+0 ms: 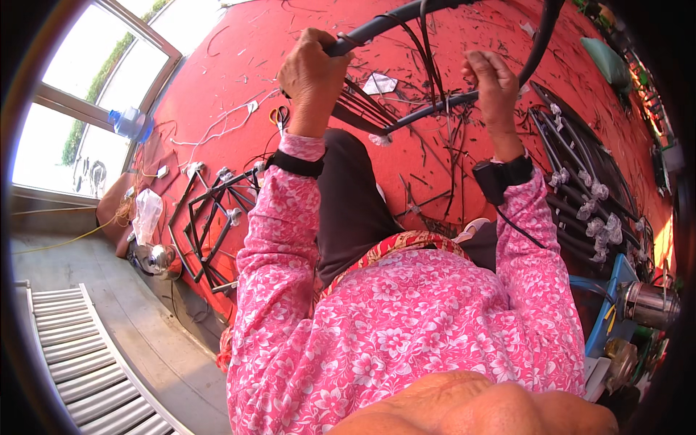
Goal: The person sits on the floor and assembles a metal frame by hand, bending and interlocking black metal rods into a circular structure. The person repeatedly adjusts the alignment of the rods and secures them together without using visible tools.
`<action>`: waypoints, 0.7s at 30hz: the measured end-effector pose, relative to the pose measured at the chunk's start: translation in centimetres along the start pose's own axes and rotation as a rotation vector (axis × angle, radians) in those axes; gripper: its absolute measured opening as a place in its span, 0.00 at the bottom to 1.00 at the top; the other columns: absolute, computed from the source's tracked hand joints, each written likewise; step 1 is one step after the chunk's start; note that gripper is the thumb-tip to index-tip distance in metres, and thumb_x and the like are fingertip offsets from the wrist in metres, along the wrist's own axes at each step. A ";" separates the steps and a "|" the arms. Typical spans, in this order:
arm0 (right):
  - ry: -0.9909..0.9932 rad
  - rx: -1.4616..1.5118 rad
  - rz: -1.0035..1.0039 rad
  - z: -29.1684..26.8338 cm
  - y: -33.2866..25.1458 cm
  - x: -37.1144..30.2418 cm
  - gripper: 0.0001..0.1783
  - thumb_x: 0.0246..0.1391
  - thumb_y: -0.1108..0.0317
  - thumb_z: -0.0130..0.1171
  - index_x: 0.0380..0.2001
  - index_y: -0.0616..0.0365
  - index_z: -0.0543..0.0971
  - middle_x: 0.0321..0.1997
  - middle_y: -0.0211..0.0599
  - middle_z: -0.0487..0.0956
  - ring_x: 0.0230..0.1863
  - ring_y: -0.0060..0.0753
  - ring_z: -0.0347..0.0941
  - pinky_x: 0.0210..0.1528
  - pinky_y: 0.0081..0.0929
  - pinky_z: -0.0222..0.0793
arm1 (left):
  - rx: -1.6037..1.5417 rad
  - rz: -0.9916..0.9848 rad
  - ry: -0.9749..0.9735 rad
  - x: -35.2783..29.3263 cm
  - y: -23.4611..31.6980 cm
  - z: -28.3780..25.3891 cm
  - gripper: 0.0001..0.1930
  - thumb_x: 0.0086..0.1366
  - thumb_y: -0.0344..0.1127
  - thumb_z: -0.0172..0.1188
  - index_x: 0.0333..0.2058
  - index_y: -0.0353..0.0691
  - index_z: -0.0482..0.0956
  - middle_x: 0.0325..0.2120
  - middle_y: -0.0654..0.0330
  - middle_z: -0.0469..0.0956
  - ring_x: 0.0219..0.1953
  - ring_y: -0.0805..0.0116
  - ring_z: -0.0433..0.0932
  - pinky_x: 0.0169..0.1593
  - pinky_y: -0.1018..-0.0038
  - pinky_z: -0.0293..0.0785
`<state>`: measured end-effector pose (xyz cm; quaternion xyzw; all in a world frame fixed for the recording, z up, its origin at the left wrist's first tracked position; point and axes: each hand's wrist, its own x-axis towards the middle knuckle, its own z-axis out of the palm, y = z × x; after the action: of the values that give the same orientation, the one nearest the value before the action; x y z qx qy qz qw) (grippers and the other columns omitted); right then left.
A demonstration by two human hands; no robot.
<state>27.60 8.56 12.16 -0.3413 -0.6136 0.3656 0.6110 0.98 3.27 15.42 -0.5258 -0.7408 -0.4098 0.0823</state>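
My left hand (313, 72) is closed around a curved black tubular frame (377, 25) held up in front of me. My right hand (494, 87) pinches a thin black strip (435, 65) where it crosses a lower black bar of the same frame (420, 116). Several thin black strips hang from the frame between my two hands. Both arms wear pink flowered sleeves, each with a black band at the wrist.
A red floor mat (239, 65) is littered with strip offcuts and a pair of scissors (280, 116). Black metal frames lie at the left (210, 217) and at the right (580, 196). A window (87, 94) is far left, a blue stool (612, 304) and a metal flask (649, 304) at the right.
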 end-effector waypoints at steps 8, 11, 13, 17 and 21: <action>0.017 -0.667 -0.331 5.8 1.1 -1.7 0.21 0.54 0.55 0.67 0.43 0.61 0.82 0.37 0.39 0.84 0.37 0.31 0.81 0.46 0.27 0.75 | 0.007 0.117 -0.003 -1.9 -0.2 3.5 0.13 0.51 0.42 0.73 0.33 0.48 0.79 0.29 0.62 0.82 0.34 0.54 0.83 0.37 0.60 0.75; -0.342 -0.610 0.064 5.2 2.7 -3.4 0.20 0.53 0.54 0.66 0.40 0.60 0.81 0.32 0.38 0.82 0.37 0.36 0.80 0.45 0.29 0.74 | 0.029 0.100 -0.020 -2.2 -0.7 4.2 0.13 0.51 0.42 0.73 0.33 0.48 0.80 0.30 0.62 0.83 0.35 0.55 0.83 0.37 0.61 0.75; -0.582 -0.545 0.228 4.5 3.4 -5.3 0.18 0.54 0.56 0.66 0.38 0.60 0.81 0.31 0.35 0.82 0.36 0.30 0.79 0.44 0.28 0.74 | 0.055 0.079 -0.020 -1.4 -1.4 4.4 0.13 0.50 0.41 0.73 0.33 0.48 0.80 0.30 0.62 0.83 0.35 0.55 0.83 0.38 0.61 0.75; -0.789 -0.249 0.402 2.4 4.4 -11.8 0.16 0.53 0.60 0.68 0.38 0.60 0.81 0.31 0.33 0.83 0.36 0.22 0.79 0.42 0.27 0.74 | 0.052 -0.042 -0.037 0.4 -3.2 4.9 0.15 0.48 0.41 0.74 0.34 0.48 0.81 0.30 0.61 0.84 0.36 0.54 0.83 0.39 0.61 0.76; -0.789 -0.281 0.454 0.1 6.4 -13.8 0.19 0.53 0.61 0.68 0.43 0.62 0.81 0.35 0.33 0.83 0.40 0.23 0.80 0.45 0.27 0.74 | 0.075 -0.075 -0.066 1.3 -3.9 5.1 0.16 0.48 0.43 0.75 0.35 0.48 0.81 0.29 0.59 0.84 0.37 0.53 0.84 0.40 0.60 0.76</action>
<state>27.63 -0.15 -0.30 -0.3812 -0.7521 0.5052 0.1837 -1.34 7.27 10.82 -0.5073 -0.7772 -0.3672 0.0619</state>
